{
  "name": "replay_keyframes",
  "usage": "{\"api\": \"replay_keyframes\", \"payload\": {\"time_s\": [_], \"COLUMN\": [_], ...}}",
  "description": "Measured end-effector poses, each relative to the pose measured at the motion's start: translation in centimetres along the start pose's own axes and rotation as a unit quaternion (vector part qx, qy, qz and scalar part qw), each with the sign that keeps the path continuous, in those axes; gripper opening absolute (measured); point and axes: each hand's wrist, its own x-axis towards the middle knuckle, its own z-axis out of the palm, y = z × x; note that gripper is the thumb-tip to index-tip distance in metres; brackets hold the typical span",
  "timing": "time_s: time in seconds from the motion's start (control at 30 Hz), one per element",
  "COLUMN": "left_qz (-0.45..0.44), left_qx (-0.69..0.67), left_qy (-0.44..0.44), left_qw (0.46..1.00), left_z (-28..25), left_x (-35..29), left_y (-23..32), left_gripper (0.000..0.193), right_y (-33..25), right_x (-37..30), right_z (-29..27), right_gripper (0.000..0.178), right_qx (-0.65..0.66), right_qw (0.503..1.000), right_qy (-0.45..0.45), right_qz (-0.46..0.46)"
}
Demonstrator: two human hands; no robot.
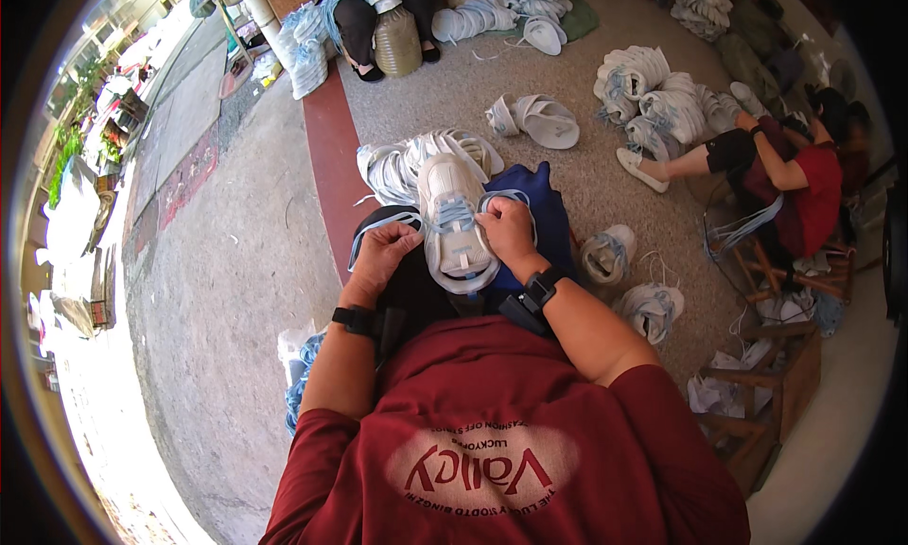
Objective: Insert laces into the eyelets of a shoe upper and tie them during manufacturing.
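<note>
A white shoe upper rests on my lap, its tongue toward me and its toe pointing away. Light blue lace crosses the lower part of its throat. On the left, my left hand pinches one loose length of the lace beside the shoe. My right hand is closed on the other length, close against the shoe's right side. Under the shoe lie dark trousers and a blue cloth on my right thigh.
Stacked white uppers lie just beyond my knees. More piles sit at the far right, near a seated person in red. Another seated person is at the top. Loose uppers and a wooden stool are right.
</note>
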Motion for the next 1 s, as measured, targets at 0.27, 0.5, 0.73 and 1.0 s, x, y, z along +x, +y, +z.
{"api": "replay_keyframes", "payload": {"time_s": [0.27, 0.5, 0.73, 1.0], "left_qz": [-0.059, 0.021, 0.173, 0.197], "left_qx": [-0.093, 0.157, 0.474, 0.612], "left_qy": [0.013, -0.084, -0.004, 0.042], "left_qw": [0.994, 0.984, 0.863, 0.765], "left_z": [1.2, 5.0, 7.7, 9.1], "left_x": [-1.4, 0.2, 1.6, 2.6], "left_y": [1.5, 2.6, 3.3, 2.3], "left_gripper": [0.01, 0.01, 0.013, 0.011], "right_y": [-1.2, -1.2, 0.2, 0.2], "right_x": [-1.2, -2.3, -2.0, -1.8], "right_z": [-0.5, -0.3, -0.1, -0.1], "right_gripper": [0.018, 0.017, 0.009, 0.007], "right_qx": [-0.129, -0.184, -0.158, -0.072], "right_qw": [0.99, 0.973, 0.98, 0.996], "right_qy": [-0.014, -0.086, -0.064, -0.015], "right_qz": [-0.049, -0.113, -0.102, -0.042]}}
